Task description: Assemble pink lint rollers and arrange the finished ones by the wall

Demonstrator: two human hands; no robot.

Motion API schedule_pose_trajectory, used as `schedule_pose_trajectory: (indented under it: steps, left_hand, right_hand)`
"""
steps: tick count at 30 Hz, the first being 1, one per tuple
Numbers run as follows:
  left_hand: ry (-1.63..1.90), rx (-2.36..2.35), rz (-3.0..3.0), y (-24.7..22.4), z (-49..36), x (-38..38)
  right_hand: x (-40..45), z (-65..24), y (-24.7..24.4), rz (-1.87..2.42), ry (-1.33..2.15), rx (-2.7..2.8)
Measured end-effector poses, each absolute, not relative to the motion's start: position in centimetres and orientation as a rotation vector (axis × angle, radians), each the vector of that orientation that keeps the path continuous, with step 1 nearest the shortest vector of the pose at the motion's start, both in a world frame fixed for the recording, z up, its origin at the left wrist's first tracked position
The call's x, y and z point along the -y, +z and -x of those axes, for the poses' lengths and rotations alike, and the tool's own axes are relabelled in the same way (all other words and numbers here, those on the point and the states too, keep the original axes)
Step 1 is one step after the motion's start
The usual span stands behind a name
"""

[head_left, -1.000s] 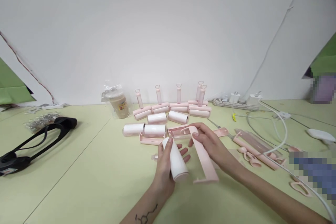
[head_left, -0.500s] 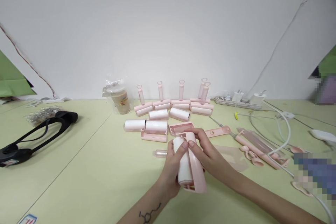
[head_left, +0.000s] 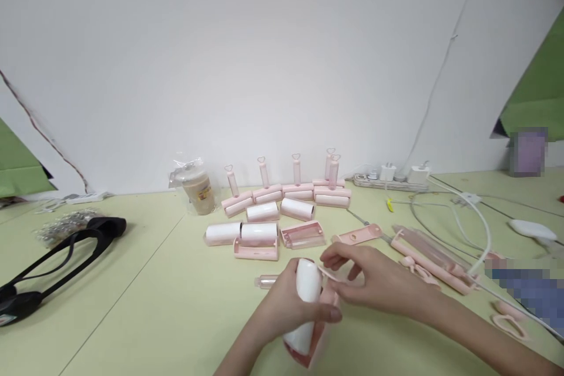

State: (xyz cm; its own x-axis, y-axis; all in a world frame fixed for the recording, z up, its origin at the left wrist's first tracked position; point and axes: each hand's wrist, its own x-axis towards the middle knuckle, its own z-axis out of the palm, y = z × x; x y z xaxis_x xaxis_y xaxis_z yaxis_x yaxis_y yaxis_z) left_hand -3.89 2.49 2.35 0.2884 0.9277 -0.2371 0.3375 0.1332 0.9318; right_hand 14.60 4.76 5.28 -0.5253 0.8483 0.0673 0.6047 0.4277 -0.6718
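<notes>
Low over the table's near middle, my left hand (head_left: 282, 302) is wrapped around a lint roller, its thumb lying across the front. The white sticky roll (head_left: 308, 282) slants upright against a pink plastic cover (head_left: 318, 338). My right hand (head_left: 374, 276) pinches a thin pink edge at the upper end of this cover, its other fingers curled above. Whether that edge is a separate piece, I cannot tell. Just left of my left hand lies a small clear pink handle tube (head_left: 267, 281). Beyond the hands rest an open pink cover (head_left: 304, 235) and another pink cover (head_left: 256, 248).
Finished-looking pink lint rollers (head_left: 297, 191) stand along the wall, with loose white rolls (head_left: 263, 211) before them. A bagged drink cup (head_left: 198, 191) and black headgear (head_left: 88, 235) are left. Pink parts (head_left: 434, 261), cables and a power strip (head_left: 392, 185) lie right.
The lint roller has turned and come lower and nearer. My left thumb now crosses its front, and my right hand has shifted from the cover's side to its upper end. The camera view has tilted up.
</notes>
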Motion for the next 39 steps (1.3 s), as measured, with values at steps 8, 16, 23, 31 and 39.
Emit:
schedule_pose_trajectory:
  steps: [8, 16, 23, 31, 39]
  left_hand:
    - [0.245, -1.206, -1.735, 1.6, 3.0, -0.2]
    - [0.166, -1.152, -1.913, 2.9, 3.3, 1.0]
    - [0.337, -1.106, -2.111, 2.7, 4.1, 0.2]
    - [0.684, -1.085, -1.910, 4.0, 3.5, -0.3]
    - [0.830, -0.970, -1.563, 2.6, 0.9, 0.2]
  right_hand:
    - [-0.7, -15.6, 3.6, 1.151, 0.600, 2.678]
    - [0.7, -16.2, 3.3, 1.170, 0.782, 2.586]
    - [0.0, -17.8, 3.8, 1.305, 1.149, 2.385]
    - [-0.8, -17.3, 0.6, 1.066, 1.418, 1.863]
    - [0.3, -15.9, -1.5, 0.880, 1.433, 1.603]
